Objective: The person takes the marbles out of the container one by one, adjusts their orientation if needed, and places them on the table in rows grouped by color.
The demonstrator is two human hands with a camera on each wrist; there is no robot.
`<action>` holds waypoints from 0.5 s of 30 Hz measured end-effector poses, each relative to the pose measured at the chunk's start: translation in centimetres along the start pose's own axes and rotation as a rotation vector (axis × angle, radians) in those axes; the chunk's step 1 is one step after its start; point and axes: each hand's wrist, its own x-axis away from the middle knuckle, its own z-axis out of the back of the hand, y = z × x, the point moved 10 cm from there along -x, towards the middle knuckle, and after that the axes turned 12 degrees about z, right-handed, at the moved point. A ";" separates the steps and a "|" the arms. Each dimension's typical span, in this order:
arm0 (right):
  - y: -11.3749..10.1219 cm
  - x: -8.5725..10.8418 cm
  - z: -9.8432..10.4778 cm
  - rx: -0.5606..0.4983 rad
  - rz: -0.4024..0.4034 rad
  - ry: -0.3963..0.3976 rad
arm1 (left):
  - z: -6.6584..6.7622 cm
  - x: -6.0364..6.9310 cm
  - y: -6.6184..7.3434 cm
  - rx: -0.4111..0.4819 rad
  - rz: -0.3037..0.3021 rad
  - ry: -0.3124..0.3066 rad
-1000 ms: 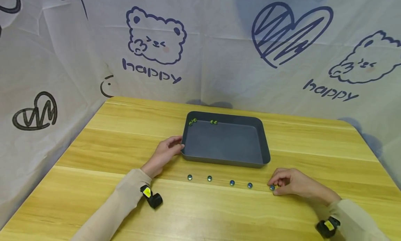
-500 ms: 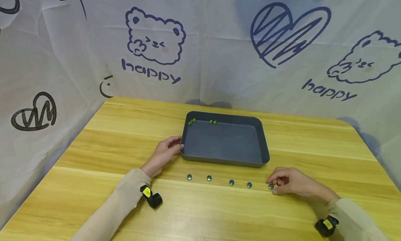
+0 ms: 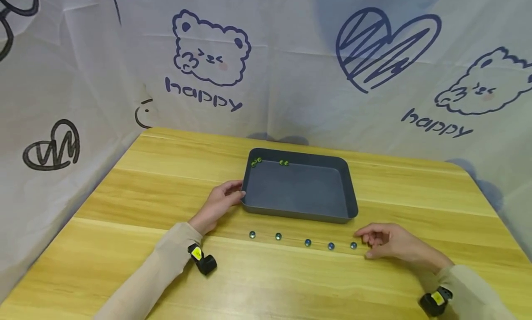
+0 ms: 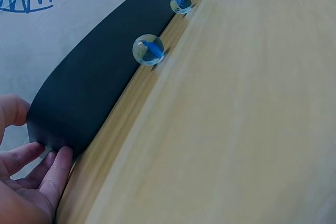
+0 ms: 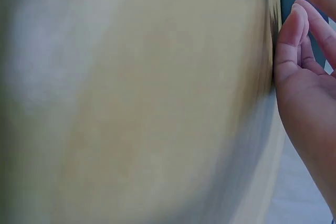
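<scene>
A dark grey baking tray (image 3: 299, 190) lies on the table, with several green marbles (image 3: 284, 163) along its far side and far left corner. My left hand (image 3: 217, 204) holds the tray's near left side, thumb at the rim and fingers against the outer wall (image 4: 79, 82). In front of the tray, several clear marbles with blue inside (image 3: 307, 242) form a loose row. Just right of the row's rightmost marble (image 3: 353, 245) is my right hand (image 3: 388, 242), holding nothing, its thumb and index finger apart. In the right wrist view that marble is mostly cut off by the top edge.
The wooden table (image 3: 266, 283) has its far edge close behind the tray. A white cloth (image 3: 291, 80) with bear and heart drawings hangs behind and at the left. Both wrists wear a small black camera (image 3: 206, 264).
The rightmost marble has moved slightly left, and my right hand has let go of it, thumb and finger now apart. My left hand stays on the tray.
</scene>
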 end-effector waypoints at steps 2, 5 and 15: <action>0.0 0.1 0.1 0.010 -0.016 0.012 | -0.2 0.1 0.0 -0.004 -0.002 -0.005; 0.0 0.3 0.3 0.020 -0.034 0.027 | -0.2 0.1 0.1 -0.006 -0.004 -0.007; 0.0 0.6 1.0 0.065 -0.088 0.044 | 0.0 -0.1 0.0 0.002 -0.003 -0.010</action>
